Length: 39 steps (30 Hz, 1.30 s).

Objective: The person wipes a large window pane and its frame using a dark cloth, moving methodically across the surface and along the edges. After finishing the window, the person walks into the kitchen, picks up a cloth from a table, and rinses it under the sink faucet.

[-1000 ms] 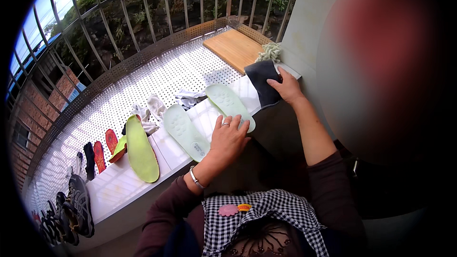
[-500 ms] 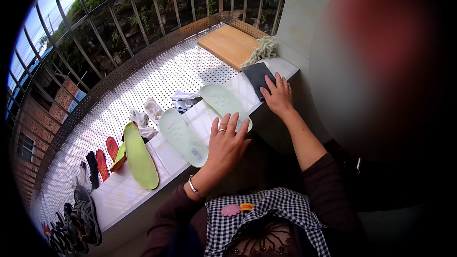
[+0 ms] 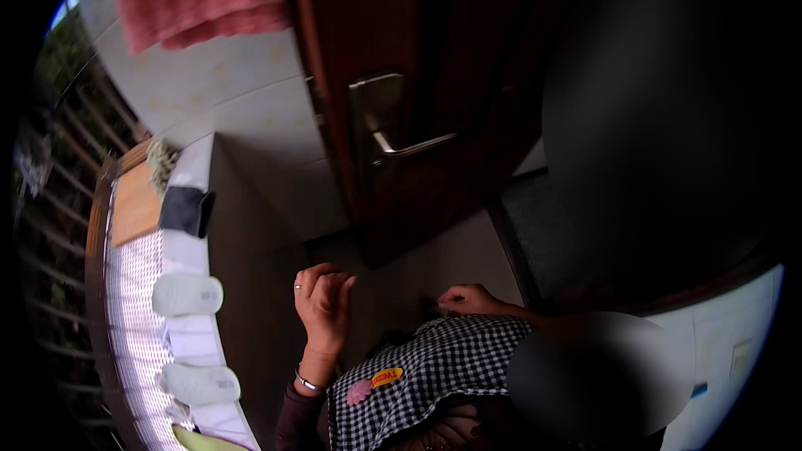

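My left hand [image 3: 322,307] is raised in front of my body, its fingers loosely curled in and nothing seen in them. It wears a ring, and a bracelet circles the wrist. Farther right, my right hand [image 3: 469,299] is held low by the checkered apron [image 3: 443,355], dim and partly in shadow. Its fingers look bent in, and I make out nothing held. Neither hand touches the pale green insoles [image 3: 188,295] on the ledge at left. A folded dark grey cloth [image 3: 185,210] lies beyond them.
A dark red-brown door [image 3: 451,58] with a metal lever handle [image 3: 409,146] stands ahead. A pink towel [image 3: 200,0] hangs at upper left. The white ledge [image 3: 185,255] runs along the left, with a wooden board [image 3: 136,200] and a rope-like bundle [image 3: 161,165] beside it.
My view has swung right, from the ledge to the door. My left hand has come away from the insoles and curled; my right hand has left the grey cloth and dropped near the apron.
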Tool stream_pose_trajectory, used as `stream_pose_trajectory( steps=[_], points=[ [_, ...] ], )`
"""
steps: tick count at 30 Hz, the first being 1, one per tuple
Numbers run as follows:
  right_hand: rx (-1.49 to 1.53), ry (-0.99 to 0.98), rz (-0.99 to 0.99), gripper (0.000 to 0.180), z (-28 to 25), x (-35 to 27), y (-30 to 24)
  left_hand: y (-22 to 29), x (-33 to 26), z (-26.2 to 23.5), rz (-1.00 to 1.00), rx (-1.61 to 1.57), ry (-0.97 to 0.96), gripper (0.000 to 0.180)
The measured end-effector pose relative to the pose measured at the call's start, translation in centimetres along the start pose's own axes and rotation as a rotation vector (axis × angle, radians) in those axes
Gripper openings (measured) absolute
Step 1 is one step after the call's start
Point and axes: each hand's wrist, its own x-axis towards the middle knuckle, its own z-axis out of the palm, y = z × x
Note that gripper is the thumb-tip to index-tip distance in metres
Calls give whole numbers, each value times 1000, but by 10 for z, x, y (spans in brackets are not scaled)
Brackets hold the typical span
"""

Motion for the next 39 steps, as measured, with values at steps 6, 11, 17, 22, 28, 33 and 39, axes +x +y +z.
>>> stream_pose_trajectory(
  steps=[6,11,17,22,28,33,39],
  points=[
    [377,571,-1,29,-28,-72,75,46,25,110,97,-257,-462,17],
    [354,835,-139,43,-107,-130,130,141,52,260,260,-450,-812,27],
    [121,1071,-193,61,-237,-201,161,282,62,436,526,-696,-1244,27],
    [-20,1172,-42,25,-301,-246,219,377,54,546,766,-720,-1374,20],
    [232,1120,205,19,-344,-261,303,437,54,662,1076,-763,-1477,18],
    [473,1176,407,29,-427,-269,347,483,76,785,1118,-889,-1593,29],
    [729,1529,538,35,-548,-276,426,555,177,962,1023,-927,-1493,32]
  ],
)
